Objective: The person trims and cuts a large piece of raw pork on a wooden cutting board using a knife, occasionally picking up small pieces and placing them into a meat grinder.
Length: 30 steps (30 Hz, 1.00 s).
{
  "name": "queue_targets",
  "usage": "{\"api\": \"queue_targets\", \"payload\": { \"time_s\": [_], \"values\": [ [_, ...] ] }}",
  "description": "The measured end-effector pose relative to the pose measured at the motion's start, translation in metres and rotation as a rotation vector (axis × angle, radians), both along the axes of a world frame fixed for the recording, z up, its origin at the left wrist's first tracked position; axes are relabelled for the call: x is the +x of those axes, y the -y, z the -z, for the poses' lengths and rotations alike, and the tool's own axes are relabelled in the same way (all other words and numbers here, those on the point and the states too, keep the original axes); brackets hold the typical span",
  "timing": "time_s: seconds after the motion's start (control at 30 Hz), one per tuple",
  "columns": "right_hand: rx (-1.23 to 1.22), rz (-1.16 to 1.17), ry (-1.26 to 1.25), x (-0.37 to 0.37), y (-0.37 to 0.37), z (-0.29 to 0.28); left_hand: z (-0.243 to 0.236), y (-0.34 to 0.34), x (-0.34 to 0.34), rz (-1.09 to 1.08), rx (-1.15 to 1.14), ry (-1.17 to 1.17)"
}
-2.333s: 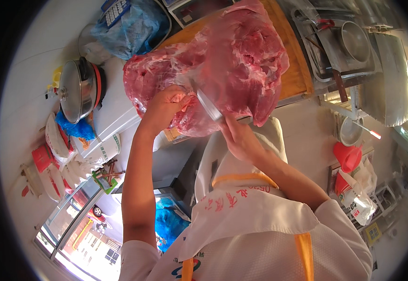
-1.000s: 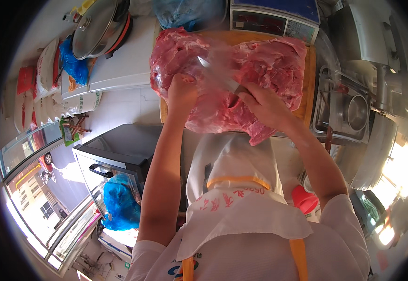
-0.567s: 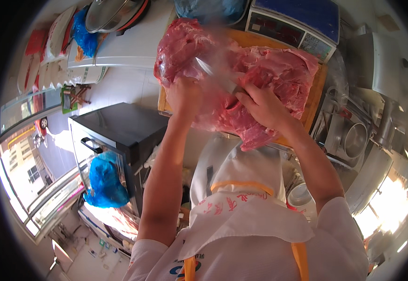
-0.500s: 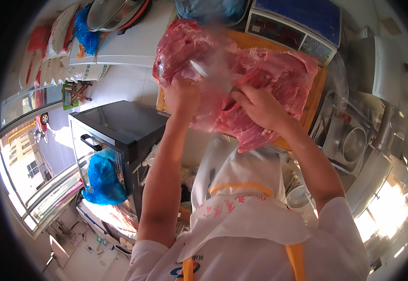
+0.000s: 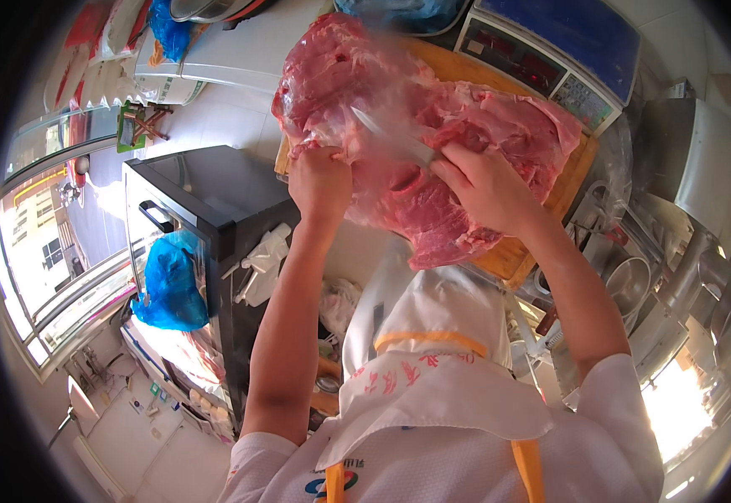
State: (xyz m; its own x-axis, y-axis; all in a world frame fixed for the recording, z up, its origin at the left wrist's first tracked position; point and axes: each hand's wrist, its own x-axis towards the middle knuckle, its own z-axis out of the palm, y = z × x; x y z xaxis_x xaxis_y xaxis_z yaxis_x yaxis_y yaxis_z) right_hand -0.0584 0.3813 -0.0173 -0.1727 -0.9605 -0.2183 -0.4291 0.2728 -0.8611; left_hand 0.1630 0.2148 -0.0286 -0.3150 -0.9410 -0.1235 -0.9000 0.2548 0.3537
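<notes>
A large slab of raw meat point(image 5: 500, 126) lies across a wooden cutting board point(image 5: 568, 189), overhanging its near edge. My left hand point(image 5: 321, 180) is closed on the near left edge of the meat. In my right hand point(image 5: 487, 186) is a knife point(image 5: 391, 134), its handle hidden in my fingers. The blade points to the left and away from me, over the middle of the meat. A blurry haze covers part of the meat around the blade, so I cannot tell whether the edge touches it.
A digital scale point(image 5: 550, 59) with a blue top stands behind the board at the right. Left of me is a dark-topped cabinet point(image 5: 215, 189) with a blue plastic bag point(image 5: 171, 281) at its front. Metal pots point(image 5: 628, 281) stand at the right. A blue-lined container point(image 5: 407, 12) sits at the back.
My right hand has moved slightly right, and the knife blade shows more clearly. My left hand still holds the meat's left edge. The whole view has shifted a little.
</notes>
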Motion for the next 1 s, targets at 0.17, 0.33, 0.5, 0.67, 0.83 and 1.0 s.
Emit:
{"api": "queue_targets", "payload": {
  "time_s": [0.17, 0.33, 0.5, 0.67, 0.83, 1.0],
  "values": [
    [0.053, -0.055, -0.070, 0.009, -0.010, 0.003, -0.009, -0.004, -0.001, -0.036, 0.005, -0.033],
    [0.144, -0.126, -0.014, -0.008, -0.026, -0.027, 0.001, 0.006, 0.027, -0.081, -0.030, -0.086],
    [0.030, -0.047, -0.023, 0.004, 0.008, 0.000, -0.010, 0.025, 0.020, -0.086, 0.123, -0.058],
    [0.111, -0.177, -0.017, 0.013, -0.044, -0.015, -0.006, 0.031, 0.030, -0.152, 0.153, -0.193],
    [0.148, 0.004, 0.158, 0.013, -0.013, -0.032, -0.018, 0.057, 0.030, -0.206, 0.299, -0.162],
    [0.123, 0.003, -0.024, 0.042, -0.010, 0.015, -0.002, 0.082, 0.037, -0.248, 0.464, -0.347]
  ]
}}
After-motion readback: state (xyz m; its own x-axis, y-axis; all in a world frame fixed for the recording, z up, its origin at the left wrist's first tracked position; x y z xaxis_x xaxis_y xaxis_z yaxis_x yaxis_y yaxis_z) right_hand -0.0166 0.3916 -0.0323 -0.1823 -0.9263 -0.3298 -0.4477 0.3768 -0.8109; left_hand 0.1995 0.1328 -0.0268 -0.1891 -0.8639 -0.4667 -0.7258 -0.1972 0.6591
